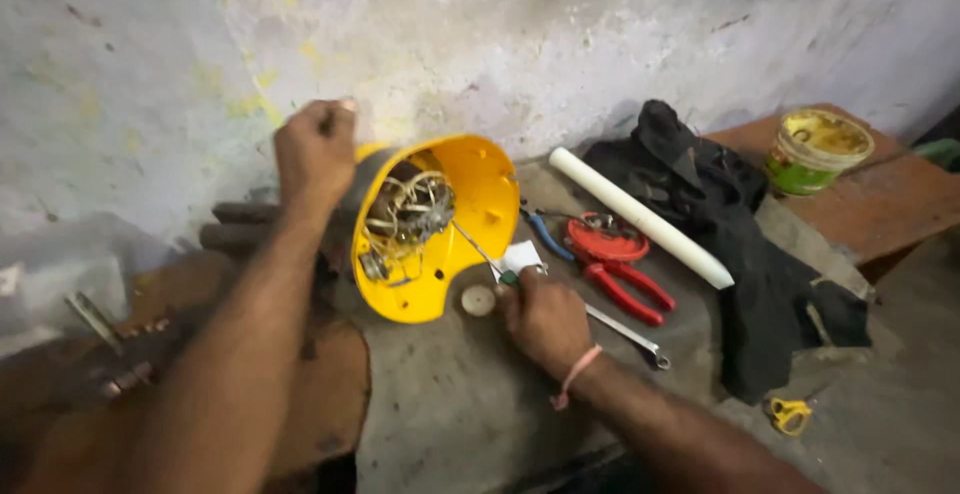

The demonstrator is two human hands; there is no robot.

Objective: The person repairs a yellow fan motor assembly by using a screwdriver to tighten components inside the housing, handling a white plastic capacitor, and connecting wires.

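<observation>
A yellow round housing (470,194) lies on its side on the bench, its open face showing a tangle of wires and metal parts (405,219). My left hand (315,154) grips the housing's far upper edge from behind. My right hand (545,319) holds a thin screwdriver (478,249), whose shaft reaches into the housing's open face. A small round beige cap (478,300) lies on the bench just left of my right hand, and a white paper scrap (520,255) sits above it.
Red-handled pliers (625,289), a blue-handled tool (548,236), a red coil (607,239) and a steel spanner (625,331) lie to the right. A white pipe (640,216) rests across black cloth (740,244). A green-and-yellow tub (815,151) stands at back right. Rusty metal parts (110,344) lie left.
</observation>
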